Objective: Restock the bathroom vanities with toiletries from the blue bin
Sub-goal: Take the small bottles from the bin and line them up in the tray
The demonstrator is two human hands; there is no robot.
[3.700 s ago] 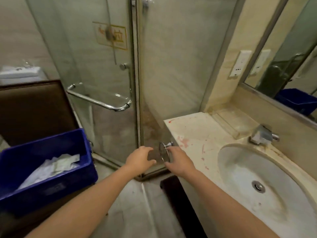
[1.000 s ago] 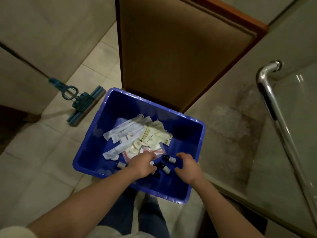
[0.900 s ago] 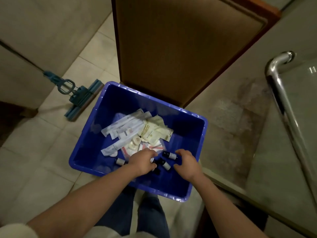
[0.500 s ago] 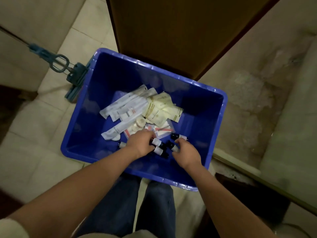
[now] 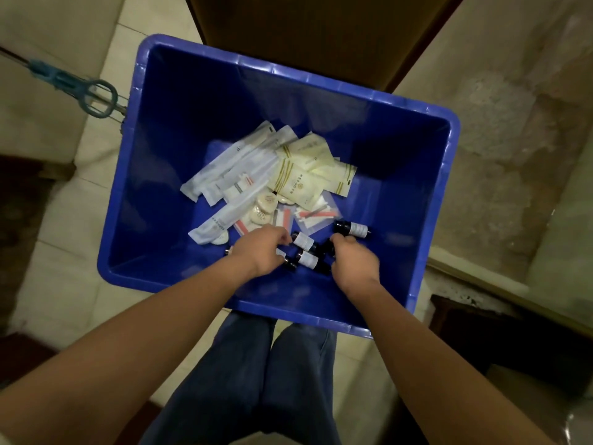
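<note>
Your left hand point(image 5: 260, 252) is down in the blue bin point(image 5: 160, 149), near its front wall, fingers curled round a gripped bottle point(image 5: 288, 264) whose dark end pokes out on the thumb side. Your right hand point(image 5: 353, 261) is in the bin too, fingers curled down onto the dark end of another small bottle; can't tell if it's actually held or just touched. Two labelled bottles point(image 5: 303, 240) lie flat between your hands, side by side, white labels up. A far bottle point(image 5: 351, 228) lies flat just beyond your right fingers, apart from them. Rest of the stock sits mid-floor of the bin, beyond both hands:
- long white sachets point(image 5: 231, 168) fanned on the left
- cream packets point(image 5: 298, 178) overlapping on the right
- round soaps point(image 5: 264, 203) just in front of the sachets
- clear pouches point(image 5: 316, 215) with red strips, next to the soaps

Bin sits in front of your jeans point(image 5: 256, 380), its far rim against a brown panel point(image 5: 305, 33). A teal mop clamp point(image 5: 93, 96) is on the tiles left of the bin, running behind its left rim
</note>
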